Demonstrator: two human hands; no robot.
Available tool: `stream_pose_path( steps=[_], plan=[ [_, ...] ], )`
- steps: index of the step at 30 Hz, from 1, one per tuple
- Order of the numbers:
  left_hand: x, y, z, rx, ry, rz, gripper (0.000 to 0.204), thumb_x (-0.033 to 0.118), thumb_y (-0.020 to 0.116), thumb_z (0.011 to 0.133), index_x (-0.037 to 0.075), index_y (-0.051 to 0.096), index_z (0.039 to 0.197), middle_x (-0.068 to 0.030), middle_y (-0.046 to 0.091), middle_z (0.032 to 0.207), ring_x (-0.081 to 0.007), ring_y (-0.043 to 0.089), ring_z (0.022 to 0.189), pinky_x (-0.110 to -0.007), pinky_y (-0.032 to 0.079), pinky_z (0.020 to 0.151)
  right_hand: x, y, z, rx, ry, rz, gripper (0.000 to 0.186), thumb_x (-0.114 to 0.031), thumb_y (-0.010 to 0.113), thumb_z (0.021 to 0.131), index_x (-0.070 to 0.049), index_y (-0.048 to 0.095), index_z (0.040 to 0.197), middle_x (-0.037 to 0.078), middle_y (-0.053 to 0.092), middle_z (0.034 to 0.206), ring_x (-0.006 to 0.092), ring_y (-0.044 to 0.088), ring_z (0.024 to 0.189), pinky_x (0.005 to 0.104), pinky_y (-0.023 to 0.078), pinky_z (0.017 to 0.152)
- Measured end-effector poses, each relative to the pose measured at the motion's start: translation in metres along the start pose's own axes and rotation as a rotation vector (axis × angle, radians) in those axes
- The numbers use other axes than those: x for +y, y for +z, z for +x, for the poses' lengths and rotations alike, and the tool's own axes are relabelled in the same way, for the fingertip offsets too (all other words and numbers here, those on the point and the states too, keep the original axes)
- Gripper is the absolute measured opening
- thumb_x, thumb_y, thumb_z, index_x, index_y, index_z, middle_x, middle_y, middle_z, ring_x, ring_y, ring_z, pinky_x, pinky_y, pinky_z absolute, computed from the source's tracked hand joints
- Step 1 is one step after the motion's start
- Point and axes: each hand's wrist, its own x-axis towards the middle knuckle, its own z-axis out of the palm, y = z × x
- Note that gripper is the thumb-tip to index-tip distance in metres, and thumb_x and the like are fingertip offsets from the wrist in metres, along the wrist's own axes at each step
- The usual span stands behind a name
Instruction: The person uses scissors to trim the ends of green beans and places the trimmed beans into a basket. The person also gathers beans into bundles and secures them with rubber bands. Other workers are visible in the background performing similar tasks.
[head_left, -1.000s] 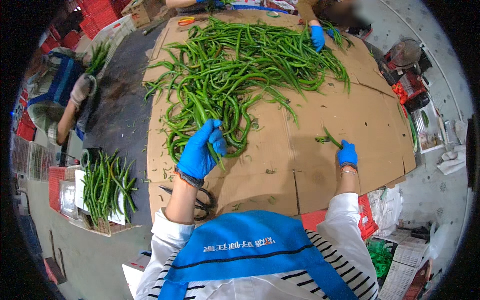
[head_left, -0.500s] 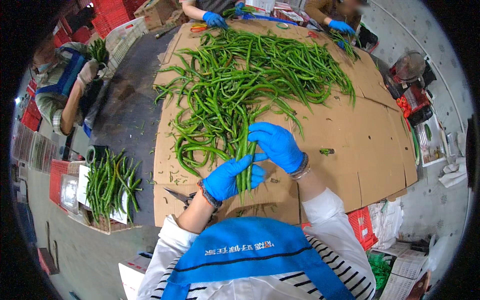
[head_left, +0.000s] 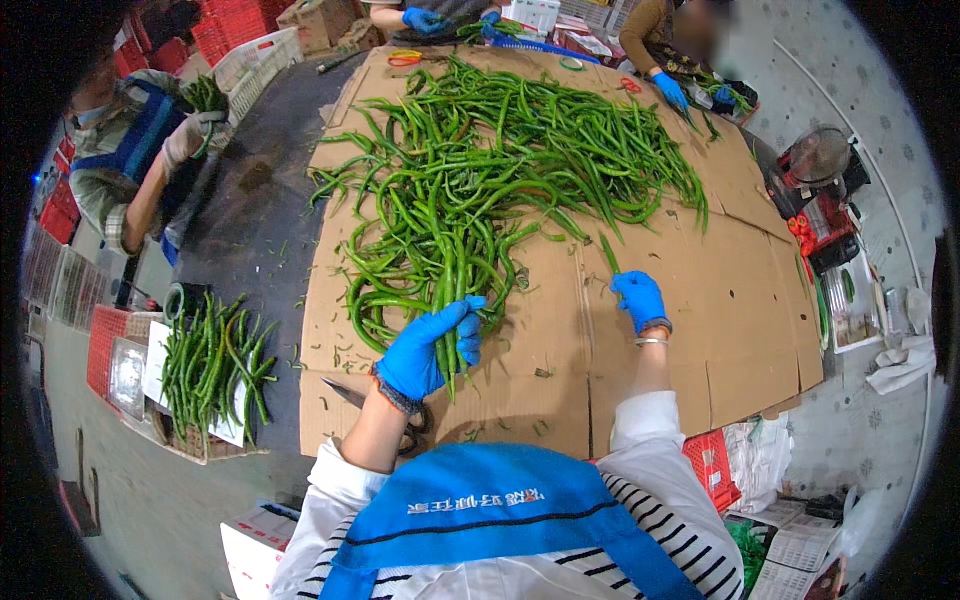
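My left hand, in a blue glove, is closed round a bunch of long green chili peppers at the near end of the pile. The tips of that bunch stick out below my fingers. Off to the right, my gloved right hand pinches a single green chili pepper, which points up and away from me. A large heap of green chili peppers spreads over the cardboard sheet. Beside my left wrist lie scissors, partly hidden by my forearm.
On the left, a scale or crate carries a stack of green chili peppers next to a roll of tape. A co-worker stands left with a gloved hand; two more work across the table. A fan stands far right.
My right hand has moved away from the bunch to the right, with one chili pepper in it. My left hand stays on the bunch, slightly further left. The co-workers' hands across the table have shifted.
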Motion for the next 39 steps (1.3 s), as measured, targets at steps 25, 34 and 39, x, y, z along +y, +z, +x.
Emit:
stream_pose_path(
  steps=[25,34,39],
  plan=[
    [0.018,-0.005,-0.021,-0.047,0.317,0.066,0.024,0.027,0.054,0.091,0.014,0.053,0.111,0.002,0.045,0.077,-0.0117,0.046,0.071,-0.04,0.044,0.081,-0.083,0.08,0.046,0.036,-0.827,-0.59,0.02,-0.013,0.059,0.077,-0.015,0.064,0.097,0.011,0.059,0.096,0.0308,0.057,0.092,0.0409,0.047,0.077],
    [0.009,0.005,0.003,0.188,0.303,0.267,0.022,0.021,0.056,0.089,0.008,0.052,0.106,0.0009,0.047,0.077,-0.0125,0.048,0.069,-0.035,0.045,0.072,-0.132,0.011,-0.05,-0.373,-0.378,0.182,0.034,-0.024,0.049,0.091,-0.007,0.059,0.119,-0.001,0.06,0.082,0.0058,0.051,0.072,0.0201,0.041,0.06],
    [0.001,0.014,0.013,0.139,0.317,0.222,0.044,0.026,0.056,0.089,0.005,0.045,0.126,-0.0141,0.056,0.118,-0.0262,0.054,0.108,-0.039,0.046,0.088,-0.161,0.031,-0.106,-0.635,-0.286,0.422,0.034,-0.028,0.045,0.093,-0.008,0.06,0.115,-0.001,0.06,0.08,0.0051,0.048,0.066,0.0193,0.036,0.055]
  ],
)
